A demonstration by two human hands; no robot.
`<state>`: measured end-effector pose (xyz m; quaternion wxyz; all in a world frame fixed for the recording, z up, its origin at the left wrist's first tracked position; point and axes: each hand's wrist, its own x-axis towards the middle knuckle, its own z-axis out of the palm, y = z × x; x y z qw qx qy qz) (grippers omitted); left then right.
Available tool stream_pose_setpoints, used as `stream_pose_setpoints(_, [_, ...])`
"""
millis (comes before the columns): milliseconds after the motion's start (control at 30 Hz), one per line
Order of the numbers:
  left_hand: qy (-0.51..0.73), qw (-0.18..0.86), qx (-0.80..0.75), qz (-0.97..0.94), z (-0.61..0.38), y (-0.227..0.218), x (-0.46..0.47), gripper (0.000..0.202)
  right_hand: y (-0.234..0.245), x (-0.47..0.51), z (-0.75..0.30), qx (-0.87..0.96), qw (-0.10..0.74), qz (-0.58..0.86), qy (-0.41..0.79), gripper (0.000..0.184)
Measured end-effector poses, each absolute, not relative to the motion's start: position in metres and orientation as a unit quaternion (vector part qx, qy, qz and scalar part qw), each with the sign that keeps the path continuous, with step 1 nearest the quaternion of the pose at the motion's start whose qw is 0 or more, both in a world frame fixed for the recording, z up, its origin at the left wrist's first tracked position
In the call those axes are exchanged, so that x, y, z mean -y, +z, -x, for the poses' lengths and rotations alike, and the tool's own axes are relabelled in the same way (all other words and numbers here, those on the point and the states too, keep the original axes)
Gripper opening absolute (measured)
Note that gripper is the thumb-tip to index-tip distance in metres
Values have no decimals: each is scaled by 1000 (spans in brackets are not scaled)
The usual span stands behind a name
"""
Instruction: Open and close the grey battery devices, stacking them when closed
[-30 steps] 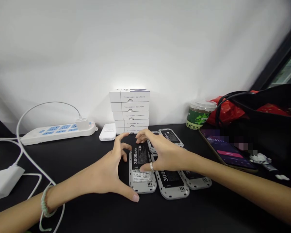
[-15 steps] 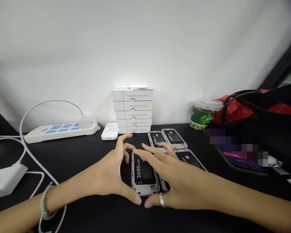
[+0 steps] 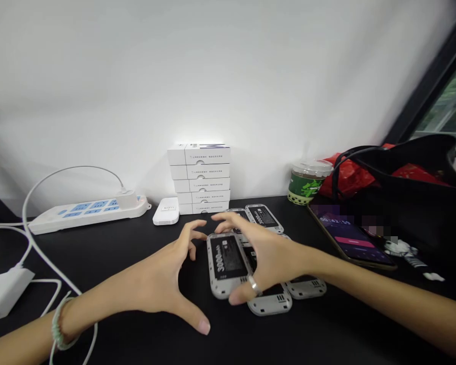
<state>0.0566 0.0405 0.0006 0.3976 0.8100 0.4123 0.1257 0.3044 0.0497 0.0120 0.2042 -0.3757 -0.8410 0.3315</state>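
Observation:
My right hand [image 3: 271,251], with a ring on its thumb, grips a white open-backed device with a black 3000mAh battery [image 3: 229,263]. The thumb is at its near end and the fingers reach over its far end. It is slightly tilted and raised over its neighbours. My left hand [image 3: 163,276] is open beside it on the left, fingers curved and thumb apart, holding nothing. Under and past my right hand lie several similar devices, among them one at the near side [image 3: 271,305], one at the right [image 3: 307,290] and one at the back [image 3: 265,218], partly hidden.
White boxes [image 3: 201,172] stand stacked against the wall, with thin white covers [image 3: 166,212] beside them. A power strip [image 3: 87,215], cable and white adapter [image 3: 7,294] are on the left. On the right are a drink cup [image 3: 309,182], a phone [image 3: 351,241] and a black bag [image 3: 414,192].
My right hand has closed on the left-hand device and lifted it slightly, uncovering the devices to its right. My left hand has shifted a little left and stays open. The view has turned slightly right.

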Motion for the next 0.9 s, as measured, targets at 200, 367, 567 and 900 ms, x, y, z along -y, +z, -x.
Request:
stream_pose_setpoints(200, [60, 369, -455, -808, -55, 2, -38, 123, 22, -98, -374, 822, 199, 442, 300, 112])
stream_pose_setpoints(367, [54, 365, -467, -804, -55, 2, -37, 122, 7, -122, -417, 811, 200, 463, 297, 103])
stream_pose_setpoints(567, [56, 356, -461, -811, -54, -3, -39, 120, 6, -113, -415, 831, 190, 443, 276, 99])
stream_pose_setpoints(900, [-4, 269, -423, -865, -64, 31, -18, 26, 6, 14, -337, 961, 194, 190, -49, 25])
